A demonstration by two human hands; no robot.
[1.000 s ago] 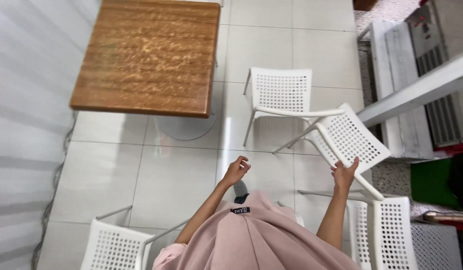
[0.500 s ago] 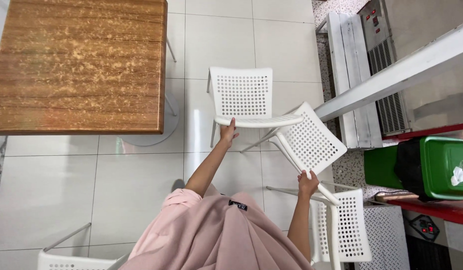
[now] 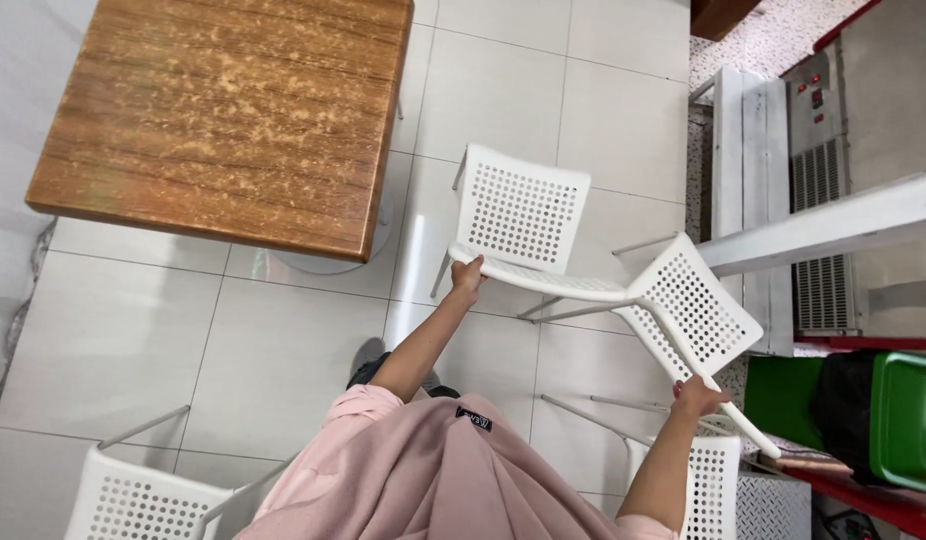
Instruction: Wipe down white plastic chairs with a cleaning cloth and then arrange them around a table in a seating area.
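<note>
Two hands on one white perforated chair point(image 3: 583, 250), right of centre in the frame, and it sits tilted with the seat facing you and the backrest swung out to the lower right. Your left hand point(image 3: 468, 275) curls shut around the front edge of the seat; your right hand point(image 3: 698, 397) clamps the rim of the backrest. Keep both grips firm and level so the metal legs point(image 3: 573, 308) underneath don't swing.

Watch the edges now: the wooden surface point(image 3: 223, 120) fills the upper left, its corner close to your left hand. On the right, a white rail point(image 3: 833, 225) crosses near the backrest, with a green bin point(image 3: 908, 420) low at the right edge. Another white chair point(image 3: 143, 500) sits at lower left, one more point(image 3: 713, 490) just under your right arm. Open tiled floor point(image 3: 623, 110) lies in the upper middle, beyond the seat.
</note>
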